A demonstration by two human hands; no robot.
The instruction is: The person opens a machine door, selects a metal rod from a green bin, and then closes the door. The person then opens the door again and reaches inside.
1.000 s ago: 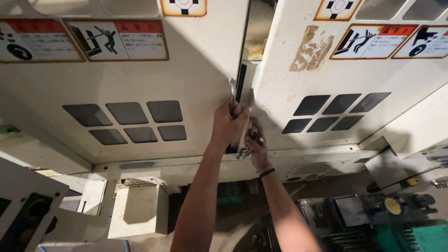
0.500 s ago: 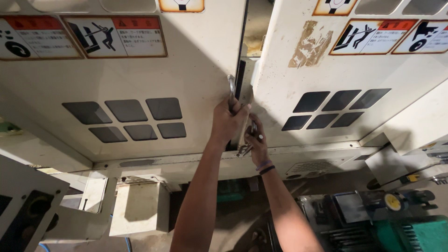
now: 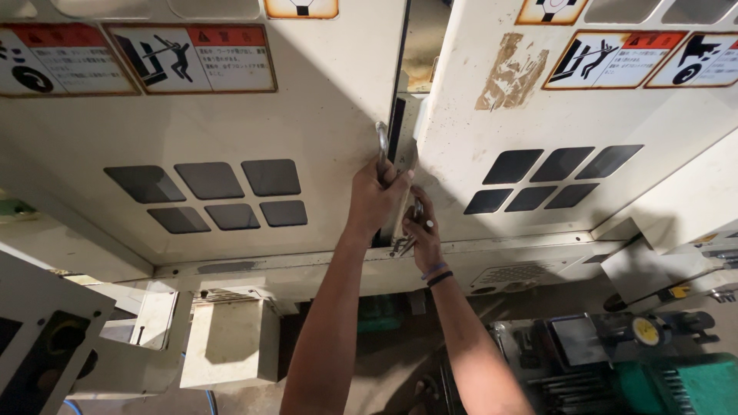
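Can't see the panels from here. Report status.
Left hand gripping door handle. Right hand at latch below. Doors slightly apart, nothing in the way.

Tool tip (image 3: 401, 246) hidden behind hands (image 3: 421, 234)

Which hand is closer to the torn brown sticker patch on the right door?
Left. The left hand grips the metal handle higher up, below-left of the torn patch; the right hand sits lower, by the doors' bottom edge.
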